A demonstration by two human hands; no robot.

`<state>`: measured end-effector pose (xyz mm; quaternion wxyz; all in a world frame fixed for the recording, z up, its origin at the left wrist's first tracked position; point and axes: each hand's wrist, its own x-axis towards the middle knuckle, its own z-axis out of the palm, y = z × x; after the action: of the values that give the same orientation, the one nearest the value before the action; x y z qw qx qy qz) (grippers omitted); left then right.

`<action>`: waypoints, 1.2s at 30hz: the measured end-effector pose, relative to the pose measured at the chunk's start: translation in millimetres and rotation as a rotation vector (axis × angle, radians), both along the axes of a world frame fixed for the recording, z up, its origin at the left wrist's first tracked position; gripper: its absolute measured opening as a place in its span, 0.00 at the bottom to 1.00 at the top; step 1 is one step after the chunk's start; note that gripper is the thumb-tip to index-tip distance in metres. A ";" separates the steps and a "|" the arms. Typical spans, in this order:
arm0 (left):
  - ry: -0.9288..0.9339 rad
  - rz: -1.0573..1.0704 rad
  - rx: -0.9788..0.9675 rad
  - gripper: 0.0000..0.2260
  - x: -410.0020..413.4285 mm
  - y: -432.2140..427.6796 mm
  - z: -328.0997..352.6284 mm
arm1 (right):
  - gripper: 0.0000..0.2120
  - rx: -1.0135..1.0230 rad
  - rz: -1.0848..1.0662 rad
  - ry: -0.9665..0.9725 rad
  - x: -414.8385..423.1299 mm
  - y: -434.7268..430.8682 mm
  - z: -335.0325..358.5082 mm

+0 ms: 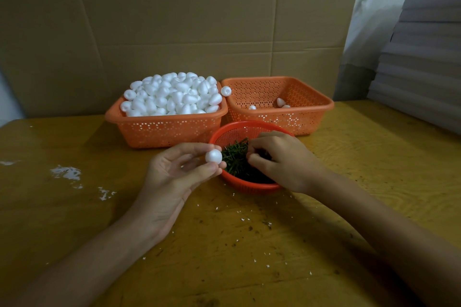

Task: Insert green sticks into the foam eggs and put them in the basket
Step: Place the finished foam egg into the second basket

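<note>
My left hand (174,172) pinches a white foam egg (213,156) between thumb and fingertips, just left of the round red basket (249,188). That basket holds a heap of green sticks (235,157). My right hand (279,161) reaches into it with curled fingers among the sticks; whether it grips one is hidden. Behind, the left orange basket (164,129) is piled with foam eggs (174,95). The right orange basket (309,107) holds three eggs (280,101).
One loose egg (226,91) sits on the rims between the two orange baskets. Cardboard walls (174,20) stand behind them. A stack of grey sheets (424,57) rises at the right. The wooden table (249,244) carries white foam crumbs and dark specks.
</note>
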<state>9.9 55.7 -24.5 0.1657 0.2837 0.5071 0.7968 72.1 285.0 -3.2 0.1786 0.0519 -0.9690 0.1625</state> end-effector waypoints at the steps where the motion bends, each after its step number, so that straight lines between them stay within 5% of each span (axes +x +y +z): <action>1: -0.008 0.008 -0.003 0.14 0.2 0.0 0.5 | 0.11 -0.001 0.000 0.000 0.2 -0.1 0.1; 36: 0.055 0.116 -0.055 0.14 -1.4 2.3 -3.1 | 0.12 0.001 -0.004 -0.007 1.3 -0.9 1.0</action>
<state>8.6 58.0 -27.6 0.1130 0.2711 0.5489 0.7826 73.4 284.2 -2.2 0.1755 0.0493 -0.9698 0.1619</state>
